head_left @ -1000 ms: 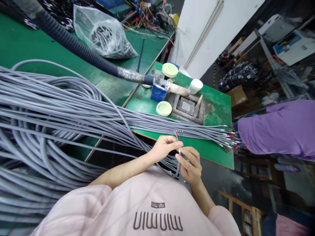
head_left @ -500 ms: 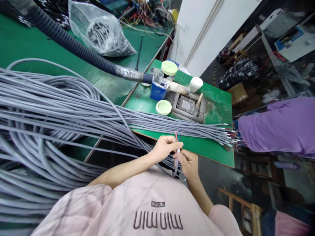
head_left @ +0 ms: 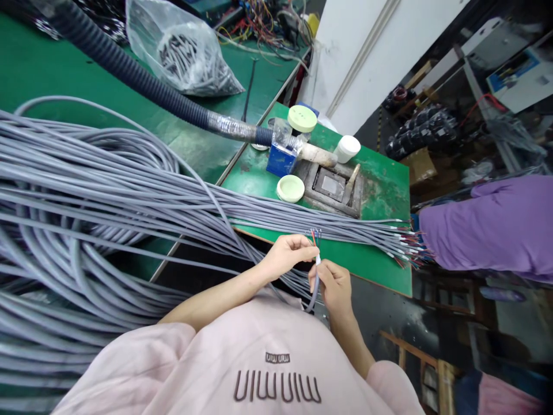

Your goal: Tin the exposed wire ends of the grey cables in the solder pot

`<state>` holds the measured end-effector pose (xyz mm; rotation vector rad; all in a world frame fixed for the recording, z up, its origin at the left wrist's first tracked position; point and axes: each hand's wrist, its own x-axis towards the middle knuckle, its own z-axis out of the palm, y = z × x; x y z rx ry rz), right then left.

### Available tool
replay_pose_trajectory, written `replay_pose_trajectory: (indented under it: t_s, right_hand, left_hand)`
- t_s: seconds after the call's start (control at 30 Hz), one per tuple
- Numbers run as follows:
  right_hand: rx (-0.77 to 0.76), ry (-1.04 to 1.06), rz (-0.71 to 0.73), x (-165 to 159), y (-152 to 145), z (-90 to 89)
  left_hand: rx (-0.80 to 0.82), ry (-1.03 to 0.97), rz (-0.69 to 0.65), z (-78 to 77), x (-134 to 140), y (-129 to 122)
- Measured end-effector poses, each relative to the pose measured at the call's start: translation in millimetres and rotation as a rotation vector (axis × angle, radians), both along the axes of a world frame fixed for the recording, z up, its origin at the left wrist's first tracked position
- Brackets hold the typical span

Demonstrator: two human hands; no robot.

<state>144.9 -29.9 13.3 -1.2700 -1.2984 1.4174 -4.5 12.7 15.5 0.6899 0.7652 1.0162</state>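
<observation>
A grey multi-core cable (head_left: 315, 288) stands upright in front of my chest, with its thin coloured wires (head_left: 314, 235) fanned out at the top end. My left hand (head_left: 290, 253) pinches the cable just under those wires, beside a white band on it. Lower down, the fingers of my right hand (head_left: 335, 283) are closed round the grey jacket. Just beyond my hands, a thick bundle of grey cables (head_left: 276, 212) runs across the green table (head_left: 384, 282), its stripped ends fanned out at the right.
A solder pot (head_left: 332, 185) lies set in the table beyond the bundle, near a yellow-green lid (head_left: 290, 188), a white cup (head_left: 347, 148) and a blue box (head_left: 280, 160). A black corrugated hose (head_left: 142, 75) hangs across the left. At right stands a person in purple (head_left: 488, 225).
My right hand has shifted slightly on the cable. More of the white band shows between my hands, and the coloured wires lean a little differently. The whole view has shifted slightly.
</observation>
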Motion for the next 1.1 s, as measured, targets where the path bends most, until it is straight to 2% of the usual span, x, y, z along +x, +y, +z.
replay_pose_trajectory:
  t_s: [0.33,0.57,0.67,0.87,1.0,1.1]
  right_hand:
    - [-0.023,0.006,-0.007,0.4,2.4,-1.2]
    - [0.036,0.130,-0.049,-4.2,11.5,-1.4]
    - [0.115,0.037,-0.055,-8.3,20.0,4.8]
    - [0.328,-0.312,-0.087,-12.5,37.2,13.8]
    - [0.431,-0.395,-0.079,-15.0,46.0,15.4]
    - [0.502,-0.450,-0.080,-16.8,58.2,22.7]
  left_hand:
    - [0.028,-0.017,0.178,0.3,-5.5,0.8]
    - [-0.014,-0.021,0.240,-0.4,-1.2,0.5]
    - [-0.012,-0.044,0.226,-1.2,0.8,0.2]
    - [-0.016,-0.099,0.222,-4.4,2.0,0.3]
    - [0.012,-0.094,0.255,-7.5,1.5,0.9]
    - [0.075,0.003,0.261,-9.9,-3.1,3.5]
